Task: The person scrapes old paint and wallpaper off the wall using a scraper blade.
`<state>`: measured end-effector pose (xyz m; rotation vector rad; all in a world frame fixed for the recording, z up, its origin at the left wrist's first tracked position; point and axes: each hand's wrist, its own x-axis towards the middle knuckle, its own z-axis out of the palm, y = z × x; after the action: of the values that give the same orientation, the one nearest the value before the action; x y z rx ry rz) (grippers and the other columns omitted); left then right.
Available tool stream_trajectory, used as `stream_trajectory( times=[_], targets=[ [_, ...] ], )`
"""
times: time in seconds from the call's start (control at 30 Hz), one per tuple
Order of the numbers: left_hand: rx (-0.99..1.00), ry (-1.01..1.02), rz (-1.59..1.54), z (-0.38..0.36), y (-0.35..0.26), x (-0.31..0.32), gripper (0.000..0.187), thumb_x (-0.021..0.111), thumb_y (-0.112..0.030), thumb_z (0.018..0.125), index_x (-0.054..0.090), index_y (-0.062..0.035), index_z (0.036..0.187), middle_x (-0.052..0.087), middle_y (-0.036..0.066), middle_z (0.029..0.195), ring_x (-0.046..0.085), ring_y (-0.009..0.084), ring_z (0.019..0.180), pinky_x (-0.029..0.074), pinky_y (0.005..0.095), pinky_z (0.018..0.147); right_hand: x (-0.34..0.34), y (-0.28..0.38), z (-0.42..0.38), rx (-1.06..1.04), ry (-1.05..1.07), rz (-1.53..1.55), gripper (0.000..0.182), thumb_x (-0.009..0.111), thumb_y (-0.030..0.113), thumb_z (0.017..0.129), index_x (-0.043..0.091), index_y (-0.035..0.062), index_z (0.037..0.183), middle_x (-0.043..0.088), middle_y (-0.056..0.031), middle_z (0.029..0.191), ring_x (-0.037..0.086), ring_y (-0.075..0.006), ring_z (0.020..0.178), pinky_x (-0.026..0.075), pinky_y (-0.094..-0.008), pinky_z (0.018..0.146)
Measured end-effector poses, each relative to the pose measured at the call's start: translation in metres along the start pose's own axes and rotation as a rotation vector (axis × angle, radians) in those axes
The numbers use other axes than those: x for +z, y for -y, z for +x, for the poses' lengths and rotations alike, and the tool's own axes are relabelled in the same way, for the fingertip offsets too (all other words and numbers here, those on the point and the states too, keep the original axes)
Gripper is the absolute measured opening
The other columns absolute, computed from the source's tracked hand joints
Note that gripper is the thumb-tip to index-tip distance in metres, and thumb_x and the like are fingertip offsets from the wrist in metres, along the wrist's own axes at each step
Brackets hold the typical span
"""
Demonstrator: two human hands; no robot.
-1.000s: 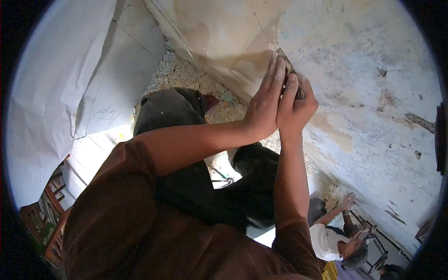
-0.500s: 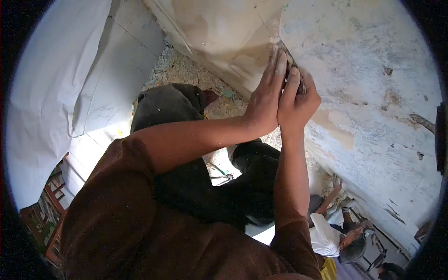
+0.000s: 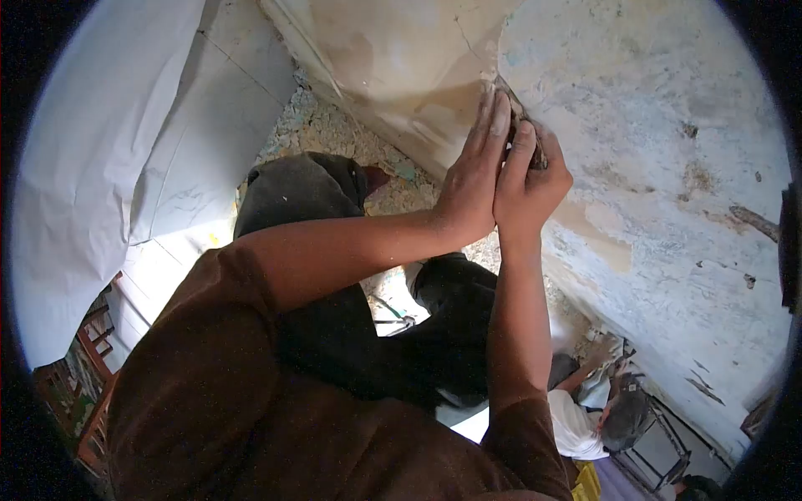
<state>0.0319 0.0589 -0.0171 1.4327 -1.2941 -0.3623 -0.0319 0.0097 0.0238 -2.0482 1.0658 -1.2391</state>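
Observation:
A dark, narrow scraper [image 3: 540, 157], mostly hidden by my fingers, is held against the worn wall [image 3: 652, 125]. My right hand [image 3: 535, 188] wraps round its near end, with the thumb laid along it. Beside it my left hand [image 3: 472, 179] presses straight, close-set fingers along the tool, tips near its far end; these fingertips are dusted pale. The heels of both hands touch. Right by the fingertips, a boundary runs between a smooth beige patch [image 3: 401, 58] and the rough whitish surface.
Paint flakes and crumbs [image 3: 309, 125] litter the floor along the wall's foot. White sheeting [image 3: 92, 150] hangs at left, above a brown wooden rack [image 3: 96, 384]. My bent knees [image 3: 301, 196] are below my arms. Another person [image 3: 585, 417] works low by the wall at lower right, near a dark frame [image 3: 660, 451].
My hands and the scraper stay almost in place, with only a tiny shift. At lower right, the other person's raised hand has come down and their head has moved.

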Motion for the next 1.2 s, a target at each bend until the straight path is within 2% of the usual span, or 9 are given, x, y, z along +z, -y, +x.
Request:
stream_trajectory(
  times=[0.17,0.27,0.43,0.53,0.67,0.73,0.83,1.0,1.2],
  targets=[
    [0.037,-0.008,-0.002,0.003,0.000,-0.003,0.080,0.054,-0.013,0.092,0.006,0.0023,0.154,0.008,0.032,0.158,0.015,0.0474,0.146,0.028,0.0468,0.115,0.000,0.005,0.002,0.006,-0.027,0.037,0.020,0.056,0.011,0.098,0.067,-0.0054,0.100,0.070,-0.0108,0.079,0.059,-0.0109,0.070,0.050,-0.0275,0.065],
    [0.035,0.002,0.121,0.001,0.002,-0.002,0.081,0.055,-0.013,0.092,0.005,0.0015,0.154,0.008,0.032,0.158,0.015,0.0472,0.146,0.028,0.0469,0.115,0.003,0.006,0.003,-0.011,-0.014,0.018,0.020,0.056,0.011,0.098,0.067,-0.0055,0.100,0.070,-0.0109,0.080,0.060,-0.0107,0.071,0.050,-0.0272,0.066],
    [0.045,-0.011,-0.003,0.002,-0.002,-0.006,0.082,0.056,-0.016,0.093,0.005,0.0025,0.154,0.007,0.033,0.157,0.015,0.0482,0.146,0.027,0.0469,0.115,0.005,0.005,0.001,0.002,-0.069,0.075,0.020,0.055,0.011,0.097,0.067,-0.0045,0.102,0.070,-0.0136,0.081,0.064,-0.0127,0.075,0.051,-0.0283,0.069],
    [0.056,-0.006,0.102,0.006,0.002,-0.004,0.082,0.056,-0.015,0.092,0.005,0.0042,0.153,0.006,0.034,0.157,0.014,0.0493,0.145,0.027,0.0471,0.115,0.005,0.006,0.009,-0.072,-0.001,0.010,0.020,0.055,0.011,0.097,0.067,-0.0042,0.103,0.071,-0.0151,0.083,0.065,-0.0136,0.076,0.052,-0.0289,0.070],
    [0.109,-0.004,0.115,0.004,0.002,-0.003,0.082,0.056,-0.015,0.092,0.005,0.0039,0.153,0.007,0.033,0.157,0.015,0.0491,0.145,0.027,0.0472,0.115,0.000,0.007,0.002,-0.070,-0.012,-0.027,0.020,0.054,0.010,0.097,0.067,-0.0047,0.102,0.071,-0.0155,0.083,0.065,-0.0133,0.077,0.052,-0.0288,0.070],
    [0.066,-0.015,0.033,0.005,0.001,-0.005,0.082,0.056,-0.015,0.092,0.005,0.0029,0.154,0.008,0.033,0.157,0.016,0.0486,0.145,0.027,0.0472,0.115,0.003,0.006,0.002,-0.012,-0.053,0.046,0.020,0.055,0.010,0.097,0.067,-0.0047,0.102,0.070,-0.0153,0.082,0.064,-0.0127,0.075,0.052,-0.0283,0.069],
    [0.022,-0.027,0.076,0.006,-0.001,-0.004,0.082,0.056,-0.014,0.092,0.005,0.0020,0.154,0.007,0.032,0.158,0.018,0.0478,0.145,0.028,0.0466,0.115,0.002,0.008,0.009,-0.039,0.056,-0.042,0.020,0.055,0.010,0.097,0.067,-0.0049,0.102,0.070,-0.0148,0.081,0.063,-0.0125,0.073,0.051,-0.0281,0.067],
    [0.070,0.018,0.087,0.002,0.004,-0.003,0.081,0.056,-0.014,0.092,0.007,0.0019,0.154,0.008,0.032,0.158,0.019,0.0473,0.145,0.030,0.0461,0.114,0.001,0.005,0.001,-0.044,-0.033,0.010,0.020,0.055,0.011,0.097,0.067,-0.0045,0.100,0.069,-0.0150,0.079,0.063,-0.0132,0.071,0.051,-0.0295,0.065],
    [0.061,-0.001,0.048,-0.004,0.004,0.003,0.080,0.056,-0.015,0.092,0.008,0.0031,0.154,0.009,0.033,0.157,0.015,0.0470,0.146,0.026,0.0463,0.116,-0.003,0.005,0.001,-0.068,0.033,-0.118,0.020,0.055,0.011,0.096,0.068,-0.0027,0.102,0.070,-0.0188,0.082,0.066,-0.0182,0.071,0.052,-0.0312,0.067]
  ],
)
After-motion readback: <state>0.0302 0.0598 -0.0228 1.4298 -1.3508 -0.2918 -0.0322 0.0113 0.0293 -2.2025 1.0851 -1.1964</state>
